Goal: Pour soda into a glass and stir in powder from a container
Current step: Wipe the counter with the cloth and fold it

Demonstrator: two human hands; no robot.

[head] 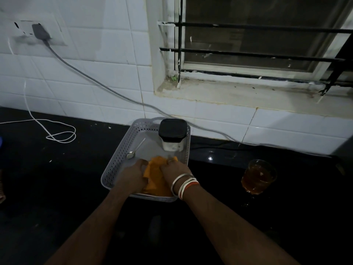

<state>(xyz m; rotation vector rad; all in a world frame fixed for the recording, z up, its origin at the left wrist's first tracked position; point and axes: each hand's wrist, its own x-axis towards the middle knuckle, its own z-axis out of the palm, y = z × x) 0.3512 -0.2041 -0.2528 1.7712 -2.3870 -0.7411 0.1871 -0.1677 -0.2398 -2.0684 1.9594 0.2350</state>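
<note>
A grey perforated basket [122, 150] sits on the black counter. Inside it at the back stands a clear container with a black lid [172, 133] and white powder at its bottom. A metal spoon [136, 149] lies along the basket's left side. An orange cloth [155, 175] lies at the basket's front. My left hand [134, 174] and my right hand [176, 172] both press on and grip this cloth. A glass of amber soda [257, 176] stands on the counter to the right, apart from the basket. No soda bottle is in view.
A grey cable [107, 87] runs from a wall plug [39, 32] down behind the basket and along the counter's back. A white cable [57, 133] loops on the counter at left. A window sill [238, 92] with black bars sits above the tiled wall.
</note>
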